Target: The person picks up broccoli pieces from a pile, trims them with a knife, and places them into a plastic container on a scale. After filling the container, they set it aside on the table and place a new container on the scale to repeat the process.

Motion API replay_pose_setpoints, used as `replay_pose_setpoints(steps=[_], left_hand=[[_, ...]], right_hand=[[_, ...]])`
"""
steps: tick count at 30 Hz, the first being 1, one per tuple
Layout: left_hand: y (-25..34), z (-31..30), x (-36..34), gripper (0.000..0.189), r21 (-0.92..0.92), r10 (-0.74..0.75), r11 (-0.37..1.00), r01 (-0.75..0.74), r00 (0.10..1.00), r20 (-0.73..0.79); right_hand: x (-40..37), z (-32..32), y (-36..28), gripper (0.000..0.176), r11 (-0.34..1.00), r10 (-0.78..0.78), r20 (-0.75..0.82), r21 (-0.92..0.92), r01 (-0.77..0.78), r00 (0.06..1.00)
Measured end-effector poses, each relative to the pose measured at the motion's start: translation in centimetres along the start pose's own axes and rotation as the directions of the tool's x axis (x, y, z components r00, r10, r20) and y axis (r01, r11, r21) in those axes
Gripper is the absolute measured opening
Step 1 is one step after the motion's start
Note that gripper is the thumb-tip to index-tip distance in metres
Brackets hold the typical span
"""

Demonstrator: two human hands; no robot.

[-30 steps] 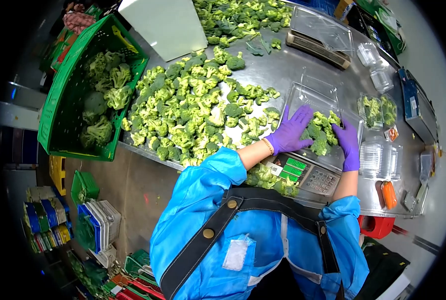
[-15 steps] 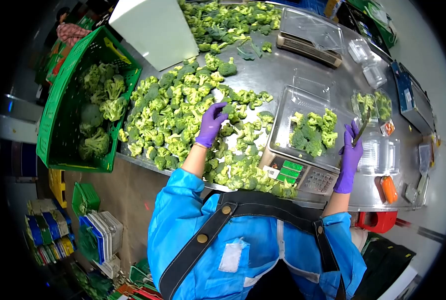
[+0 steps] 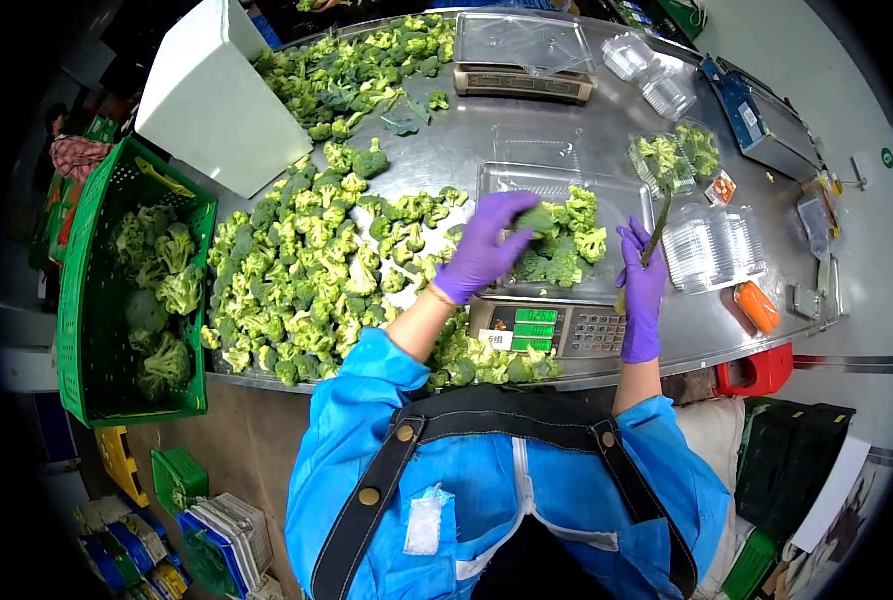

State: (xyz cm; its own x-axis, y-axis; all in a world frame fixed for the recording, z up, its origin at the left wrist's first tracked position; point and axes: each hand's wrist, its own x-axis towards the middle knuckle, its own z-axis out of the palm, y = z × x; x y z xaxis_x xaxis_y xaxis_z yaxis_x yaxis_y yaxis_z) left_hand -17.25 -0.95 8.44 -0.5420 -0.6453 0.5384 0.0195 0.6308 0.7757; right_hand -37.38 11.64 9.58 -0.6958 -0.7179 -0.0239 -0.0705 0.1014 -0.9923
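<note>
My left hand (image 3: 489,248), in a purple glove, pinches a broccoli floret (image 3: 539,219) at the left side of a clear plastic container (image 3: 530,165). Several other florets (image 3: 564,262) lie in that container, which rests on a digital scale (image 3: 594,333) with green lit displays. To the right of the scale, my gloved right hand (image 3: 644,288) is closed around a long, thin, brownish knife (image 3: 657,232) pointing up and away. A wide heap of cut broccoli (image 3: 292,265) covers the steel table left of the scale.
A green crate (image 3: 85,330) with larger broccoli heads stands at the left, beside a white box (image 3: 222,110). Behind is a second scale (image 3: 522,83). Filled punnets (image 3: 672,160), empty clear containers (image 3: 712,247) and an orange item (image 3: 757,308) lie at the right.
My left hand has moved right from the broccoli heap to the container on the scale, with a floret in its fingers. My right hand still holds the knife. The view has shifted right.
</note>
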Motion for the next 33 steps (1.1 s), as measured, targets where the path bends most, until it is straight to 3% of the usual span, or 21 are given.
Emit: replay_pose_setpoints(steps=[1,4,8,10,13,14,16,17,19,20,22,23,24,25,26,28,29,30,31,33], left_hand=[[0.3,1.1,0.8,0.036,0.112,0.11,0.987,-0.114,0.993,0.043],[-0.2,4.5,1.2,0.046,0.256,0.186,0.935,-0.246,0.953,0.238],[0.9,4.8,1.6,0.062,0.22,0.102,0.96,-0.17,0.951,0.291],[1.9,2.9,0.8,0.061,0.101,0.083,0.989,-0.106,0.975,0.207],[-2.8,-0.9,-3.0,0.054,0.386,0.014,0.922,-0.015,1.0,0.005],[-3.7,-3.0,-4.7,0.052,0.435,-0.05,0.894,0.112,0.987,-0.151],[-6.7,-7.7,-9.0,0.054,0.737,-0.331,0.557,0.382,0.916,-0.225],[-6.9,-9.7,-11.6,0.056,0.828,-0.389,0.408,0.384,0.894,-0.223],[-6.0,-12.8,-13.8,0.054,0.882,-0.801,0.196,0.428,0.589,-0.108],[-8.2,-14.1,-16.7,0.05,0.808,-0.78,0.319,0.496,0.621,-0.074],[-7.9,-15.0,-18.7,0.047,0.667,-0.576,0.539,0.514,0.803,-0.153],[-7.9,-15.2,-18.5,0.047,0.672,-0.574,0.542,0.505,0.806,-0.144],[-6.6,-15.1,-17.8,0.048,0.246,-0.641,0.695,0.676,0.737,-0.214],[-5.5,-15.0,-17.2,0.049,-0.24,-0.724,0.689,0.683,0.648,-0.235],[-4.9,-15.0,-17.0,0.052,-0.699,-0.815,0.459,0.548,0.573,-0.087],[-2.5,-13.5,-14.8,0.054,-0.967,-0.71,0.145,0.208,0.702,0.044],[-1.8,-12.5,-14.3,0.054,-0.996,-0.716,-0.018,0.082,0.694,0.07],[-1.1,-11.9,-13.8,0.05,-0.99,-0.695,-0.104,0.09,0.706,0.137],[-0.9,-10.9,-13.7,0.049,-0.992,-0.704,-0.094,0.084,0.699,0.126],[-0.2,-8.5,-13.3,0.043,-0.991,-0.712,-0.073,0.11,0.69,0.13]], right_hand=[[0.0,-0.1,0.3,0.039,1.0,0.015,0.005,0.011,-0.015,1.0],[0.0,0.0,0.9,0.038,0.999,0.041,0.006,0.021,-0.041,0.999],[-0.2,-0.2,1.0,0.038,0.998,0.063,0.02,-0.002,-0.063,0.998],[-0.2,-0.3,1.1,0.035,1.0,0.008,-0.009,-0.016,-0.008,1.0],[0.0,-0.9,1.8,0.035,1.0,-0.019,-0.017,0.01,0.019,1.0],[0.0,-1.1,1.7,0.035,1.0,-0.012,-0.024,-0.003,0.012,1.0],[-0.3,-1.4,1.7,0.034,1.0,0.001,-0.04,-0.019,-0.002,0.999],[-0.3,-1.4,1.7,0.034,1.0,0.009,-0.042,-0.02,-0.009,0.999],[-0.4,-1.4,1.8,0.034,0.999,0.034,-0.048,-0.008,-0.035,0.998],[-0.5,-1.4,1.9,0.034,0.999,0.041,-0.06,-0.01,-0.042,0.997],[-0.4,-1.1,2.0,0.034,1.0,-0.003,-0.049,-0.007,0.002,0.999],[-0.5,-0.9,1.9,0.032,1.0,-0.013,-0.061,0.0,0.013,0.998],[-0.8,-0.8,1.6,0.032,1.0,-0.005,-0.066,-0.001,0.005,0.998],[-1.0,-0.7,1.2,0.031,1.0,-0.002,-0.056,0.002,0.002,0.998],[-1.2,-0.5,0.7,0.03,1.0,-0.001,-0.045,0.004,0.002,0.999],[-2.1,-0.2,-0.1,0.029,1.0,-0.005,-0.015,0.0,0.005,1.0],[-2.6,0.1,-0.4,0.028,1.0,-0.009,0.016,0.001,0.009,1.0],[-3.5,0.6,-0.6,0.028,0.999,-0.05,0.088,-0.017,0.052,0.995],[-4.6,1.2,-0.7,0.029,0.995,-0.088,0.16,-0.031,0.094,0.983],[-6.4,2.9,-0.2,0.03,0.894,-0.351,0.43,-0.113,0.435,0.832]])
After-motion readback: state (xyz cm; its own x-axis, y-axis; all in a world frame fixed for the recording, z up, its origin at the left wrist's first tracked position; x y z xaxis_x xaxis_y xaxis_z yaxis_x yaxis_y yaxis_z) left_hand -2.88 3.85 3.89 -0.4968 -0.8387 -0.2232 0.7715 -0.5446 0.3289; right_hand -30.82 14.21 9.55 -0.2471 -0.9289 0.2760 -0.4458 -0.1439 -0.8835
